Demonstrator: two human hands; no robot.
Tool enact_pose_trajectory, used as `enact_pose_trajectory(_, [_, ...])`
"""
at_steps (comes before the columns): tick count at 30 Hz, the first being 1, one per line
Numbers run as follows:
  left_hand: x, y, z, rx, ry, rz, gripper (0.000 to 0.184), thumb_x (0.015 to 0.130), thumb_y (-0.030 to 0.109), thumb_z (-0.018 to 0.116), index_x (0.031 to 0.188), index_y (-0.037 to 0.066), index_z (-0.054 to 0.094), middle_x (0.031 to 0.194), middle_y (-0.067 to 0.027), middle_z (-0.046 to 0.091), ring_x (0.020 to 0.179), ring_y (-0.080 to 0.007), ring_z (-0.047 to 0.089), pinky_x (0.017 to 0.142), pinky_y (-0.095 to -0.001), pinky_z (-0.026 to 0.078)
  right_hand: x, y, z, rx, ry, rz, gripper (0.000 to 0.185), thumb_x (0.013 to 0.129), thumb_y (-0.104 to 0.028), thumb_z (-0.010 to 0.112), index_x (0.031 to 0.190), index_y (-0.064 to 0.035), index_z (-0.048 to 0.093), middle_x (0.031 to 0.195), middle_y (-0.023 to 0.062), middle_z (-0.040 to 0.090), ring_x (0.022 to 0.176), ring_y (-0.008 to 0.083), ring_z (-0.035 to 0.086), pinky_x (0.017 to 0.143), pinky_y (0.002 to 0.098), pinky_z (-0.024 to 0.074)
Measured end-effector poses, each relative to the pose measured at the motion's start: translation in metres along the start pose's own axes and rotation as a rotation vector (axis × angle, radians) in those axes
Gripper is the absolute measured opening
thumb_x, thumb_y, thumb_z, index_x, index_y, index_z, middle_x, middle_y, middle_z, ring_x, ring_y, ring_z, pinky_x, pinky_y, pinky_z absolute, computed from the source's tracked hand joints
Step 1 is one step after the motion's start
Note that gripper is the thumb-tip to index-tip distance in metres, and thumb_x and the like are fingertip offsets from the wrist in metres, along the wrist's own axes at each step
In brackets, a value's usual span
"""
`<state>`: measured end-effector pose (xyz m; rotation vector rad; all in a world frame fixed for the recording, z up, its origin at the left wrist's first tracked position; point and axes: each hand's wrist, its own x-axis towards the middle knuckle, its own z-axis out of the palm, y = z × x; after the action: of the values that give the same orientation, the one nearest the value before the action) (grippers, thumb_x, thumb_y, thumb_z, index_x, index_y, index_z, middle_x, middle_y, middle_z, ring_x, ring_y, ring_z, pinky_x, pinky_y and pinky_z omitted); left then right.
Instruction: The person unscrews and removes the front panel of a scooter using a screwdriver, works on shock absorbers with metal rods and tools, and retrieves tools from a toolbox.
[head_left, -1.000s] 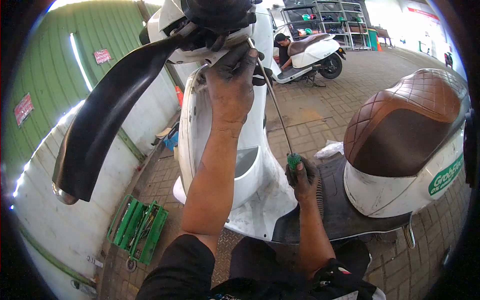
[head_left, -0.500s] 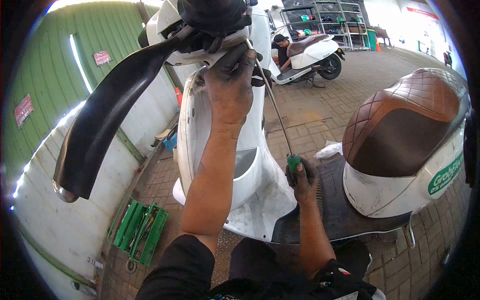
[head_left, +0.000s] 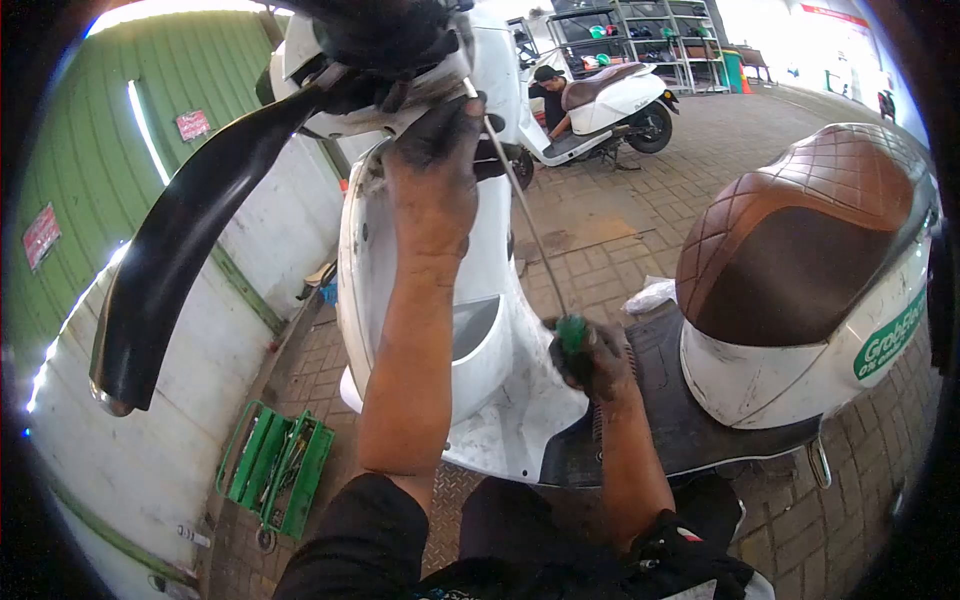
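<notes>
A long screwdriver (head_left: pixel 535 228) slants up from my right hand (head_left: pixel 598 362), which is wrapped around its green handle (head_left: pixel 572 334). Its tip reaches the underside of the white handlebar cover (head_left: pixel 400 122) on a scooter. Up there my left hand (head_left: pixel 432 165), blackened with grime, is closed around the upper shaft, thumb beside it and fingers partly hidden behind. The exact contact at the tip is hidden. A black brake lever or grip piece (head_left: pixel 200 225) sticks out to the left of the cover. Below my left forearm is the white front panel (head_left: pixel 475 325) with its open pocket.
A brown quilted seat (head_left: pixel 800 240) and black footboard (head_left: pixel 660 400) lie to the right. On the paving at lower left stands an open green toolbox (head_left: pixel 275 468). Farther back, a person (head_left: pixel 552 100) crouches by another white scooter (head_left: pixel 605 110), near metal shelves (head_left: pixel 670 45).
My right hand has turned on the screwdriver handle and sits slightly farther left in view. The whole view has shifted a little; my left hand stays at the handlebar cover.
</notes>
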<state>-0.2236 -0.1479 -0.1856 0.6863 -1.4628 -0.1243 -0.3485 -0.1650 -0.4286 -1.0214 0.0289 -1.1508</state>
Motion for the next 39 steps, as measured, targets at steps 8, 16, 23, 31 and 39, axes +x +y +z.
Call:
enact_pose_trajectory(8, [-0.017, 0.003, 0.003, 0.055, -0.118, -0.144, 0.031, 0.093, 0.019, 0.063, 0.11, -0.007, 0.063, 0.086, -0.0138, 0.07, 0.069, -0.0188, 0.068, 0.062, -0.0287, 0.056, 0.01, 0.023, 0.032, -1.139, 0.485, -0.573, 0.037, 0.089, -0.033, 0.068, 0.104, 0.0, 0.06, 0.088, 0.0103, 0.069, 0.066, 0.026, 0.065, 0.061, 0.0377, 0.0515])
enact_pose_trajectory(16, [-0.016, -0.001, -0.006, -0.137, -0.222, -0.291, 0.039, 0.093, 0.025, 0.064, 0.117, -0.005, 0.06, 0.091, -0.0129, 0.068, 0.071, -0.0226, 0.069, 0.065, -0.033, 0.058, -0.017, 0.025, -0.006, 0.804, -0.258, 0.304, 0.051, 0.083, -0.034, 0.075, 0.118, -0.0036, 0.055, 0.079, 0.0129, 0.063, 0.052, 0.0129, 0.053, 0.045, 0.0229, 0.0402])
enact_pose_trajectory(23, [-0.019, 0.0, 0.0, -0.079, -0.15, -0.247, 0.041, 0.094, 0.028, 0.062, 0.118, -0.005, 0.06, 0.093, -0.0152, 0.068, 0.076, -0.0247, 0.069, 0.068, -0.0343, 0.059, -0.017, 0.055, 0.021, -0.052, 0.283, -0.373, 0.058, 0.085, -0.035, 0.072, 0.126, -0.0022, 0.048, 0.098, 0.0081, 0.058, 0.06, 0.0134, 0.055, 0.046, 0.0258, 0.0475])
enact_pose_trajectory(31, [-0.016, -0.009, -0.001, 0.121, -0.084, -0.157, 0.038, 0.092, 0.027, 0.065, 0.113, -0.006, 0.061, 0.091, -0.016, 0.069, 0.076, -0.0246, 0.07, 0.068, -0.034, 0.059, -0.011, 0.072, 0.004, 0.18, 0.185, -0.291, 0.058, 0.092, -0.053, 0.055, 0.124, -0.0051, 0.05, 0.087, 0.0083, 0.061, 0.051, 0.0146, 0.051, 0.038, 0.031, 0.0406])
enact_pose_trajectory(39, [-0.017, 0.0, -0.001, 0.042, -0.081, -0.171, 0.035, 0.089, 0.023, 0.069, 0.105, -0.007, 0.064, 0.089, -0.0155, 0.07, 0.074, -0.0241, 0.071, 0.067, -0.0325, 0.058, -0.026, 0.056, 0.007, 0.241, 0.242, -0.073, 0.051, 0.09, -0.039, 0.064, 0.126, -0.0075, 0.047, 0.102, 0.0107, 0.06, 0.083, 0.0211, 0.058, 0.067, 0.0355, 0.0481])
